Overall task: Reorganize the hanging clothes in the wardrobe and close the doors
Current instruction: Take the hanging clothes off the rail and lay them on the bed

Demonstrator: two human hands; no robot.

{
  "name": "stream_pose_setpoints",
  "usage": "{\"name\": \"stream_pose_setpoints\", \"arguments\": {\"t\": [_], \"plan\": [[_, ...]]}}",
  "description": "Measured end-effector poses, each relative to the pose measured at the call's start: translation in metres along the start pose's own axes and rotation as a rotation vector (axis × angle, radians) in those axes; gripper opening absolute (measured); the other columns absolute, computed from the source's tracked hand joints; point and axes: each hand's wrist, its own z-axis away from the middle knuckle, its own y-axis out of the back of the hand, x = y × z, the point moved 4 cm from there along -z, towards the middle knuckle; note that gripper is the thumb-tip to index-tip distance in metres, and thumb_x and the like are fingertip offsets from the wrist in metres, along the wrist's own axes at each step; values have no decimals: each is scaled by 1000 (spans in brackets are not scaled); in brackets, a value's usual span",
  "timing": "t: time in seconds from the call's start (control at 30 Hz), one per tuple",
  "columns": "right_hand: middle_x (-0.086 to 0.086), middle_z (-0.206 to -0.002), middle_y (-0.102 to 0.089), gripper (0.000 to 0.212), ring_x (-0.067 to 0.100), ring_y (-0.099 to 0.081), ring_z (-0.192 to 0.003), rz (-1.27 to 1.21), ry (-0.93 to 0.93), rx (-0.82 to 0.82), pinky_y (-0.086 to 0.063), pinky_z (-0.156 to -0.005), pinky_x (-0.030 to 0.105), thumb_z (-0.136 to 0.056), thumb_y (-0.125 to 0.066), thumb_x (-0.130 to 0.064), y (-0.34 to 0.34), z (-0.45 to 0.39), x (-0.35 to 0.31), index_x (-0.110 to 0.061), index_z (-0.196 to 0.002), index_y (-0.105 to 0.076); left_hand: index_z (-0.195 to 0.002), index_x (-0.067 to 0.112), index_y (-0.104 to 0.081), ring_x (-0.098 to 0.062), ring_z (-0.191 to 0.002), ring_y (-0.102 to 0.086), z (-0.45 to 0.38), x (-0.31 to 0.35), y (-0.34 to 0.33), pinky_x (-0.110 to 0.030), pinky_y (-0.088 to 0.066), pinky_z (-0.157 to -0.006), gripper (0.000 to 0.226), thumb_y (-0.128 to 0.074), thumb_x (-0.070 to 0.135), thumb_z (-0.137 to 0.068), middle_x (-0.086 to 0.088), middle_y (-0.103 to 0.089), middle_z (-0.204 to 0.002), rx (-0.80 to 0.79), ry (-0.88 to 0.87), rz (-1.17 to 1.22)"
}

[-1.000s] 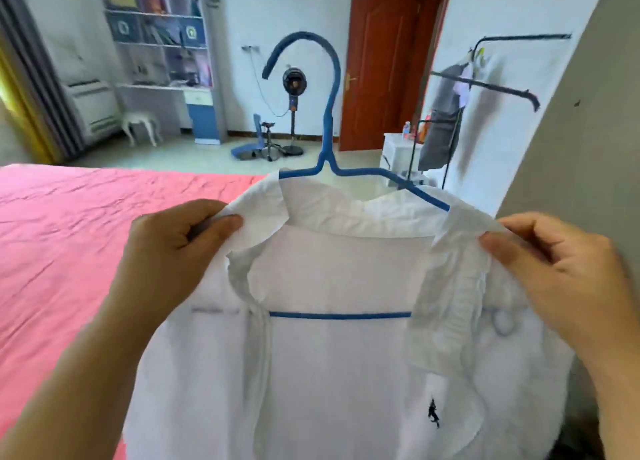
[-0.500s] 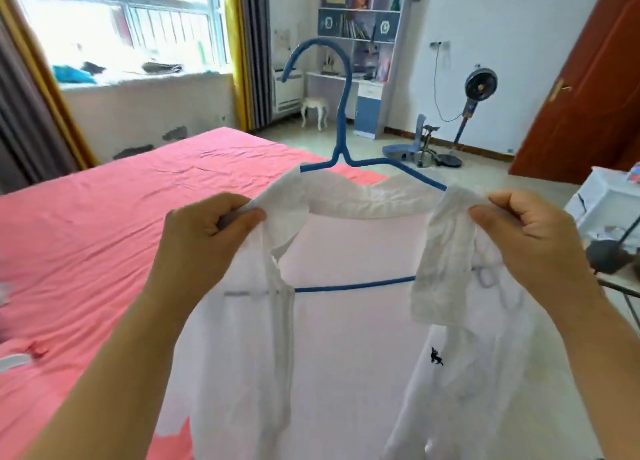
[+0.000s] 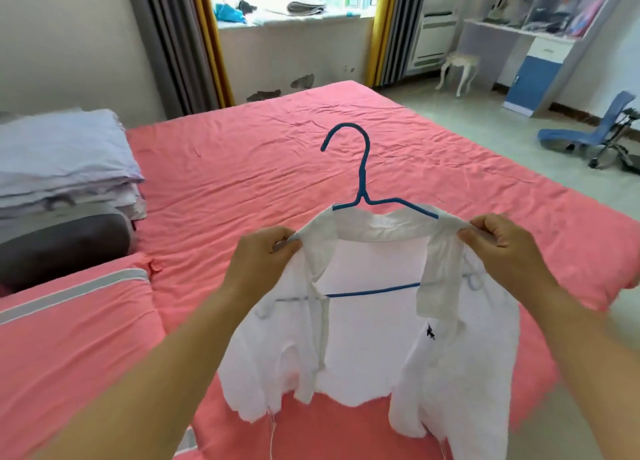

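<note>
— What fills the view?

— A pink bed (image 3: 311, 154), folded bedding (image 3: 65, 161) stacked at its left edge.

— And the shirt?

— The white shirt (image 3: 363, 348) is on a blue hanger (image 3: 362, 182), held above the bed, front open, hook pointing away from me.

— Your grip?

— My left hand (image 3: 258, 262) pinches the left collar tip; my right hand (image 3: 502, 248) pinches the right, fingers curled on cloth.

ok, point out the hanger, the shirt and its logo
blue hanger (image 3: 362, 172), head view, on the neck.
white shirt (image 3: 360, 348), head view, on the inner back panel.
logo (image 3: 430, 331), head view, on the dark embroidery.
</note>
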Motion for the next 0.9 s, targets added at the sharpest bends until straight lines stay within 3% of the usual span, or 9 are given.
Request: {"name": "stream_pose_setpoints", "arguments": {"t": [0.23,0.37,0.47,0.57,0.7,0.77,0.83,0.9], "plan": [[-1,-70,-55,13,9,-48,-65,-19,20,-231,-36,-59,23,-89,-60,-12,-116,-126,64,-10,-77,-61,-73,34,-67,-13,-68,-59,-76,-84,-44,-35,-45,-64,13,-58,30,-80,11,-65,-67,76,237,-96],[-2,-74,-58,12,17,-52,-72,-27,17,-340,-36,-62,25,-90,-59,-13,-191,-178,112,-15,-78,-61,-79,32,-72,-13,-75,-63,-115,-138,-74,-37,-51,-70,11,-64,24,-83,14,-69,-74,110,354,-162],[-6,-74,-58,14,11,-52,-73,-18,1,-402,-36,-61,24,-90,-59,-15,-239,-202,141,-21,-77,-59,-83,29,-70,-15,-75,-63,-134,-177,-93,-39,-51,-70,11,-65,20,-83,12,-68,-76,109,417,-228],[-8,-78,-60,12,15,-55,-77,-2,-12,-432,-39,-64,28,-87,-60,-12,-281,-217,166,-21,-80,-59,-97,22,-61,-20,-74,-58,-148,-208,-110,-35,-47,-68,16,-64,12,-84,10,-61,-75,116,503,-292],[0,-73,-53,14,25,-48,-69,30,-109,-428,-34,-56,31,-85,-57,-6,-332,-226,200,-12,-81,-45,-67,30,-37,-28,-65,-48,-163,-255,-136,-35,-38,-58,37,-53,-1,-80,7,-49,-64,86,528,-400],[2,-67,-50,17,27,-43,-64,30,-115,-425,-33,-55,30,-83,-53,2,-355,-228,213,-11,-77,-43,-63,29,-48,-27,-69,-52,-168,-279,-148,-32,-37,-58,39,-50,-8,-76,10,-50,-68,21,504,-428],[1,-67,-50,21,27,-44,-66,20,-94,-406,-34,-57,24,-79,-49,10,-378,-230,223,-10,-72,-47,-74,16,-65,-28,-77,-57,-174,-305,-161,-32,-41,-61,27,-49,-6,-80,6,-56,-78,3,489,-448],[2,-69,-51,23,27,-45,-69,12,-98,-372,-32,-56,16,-77,-48,13,-398,-235,232,-8,-71,-50,-86,11,-68,-27,-82,-58,-182,-324,-171,-32,-41,-62,22,-48,1,-84,-1,-61,-89,-6,479,-481]]}}
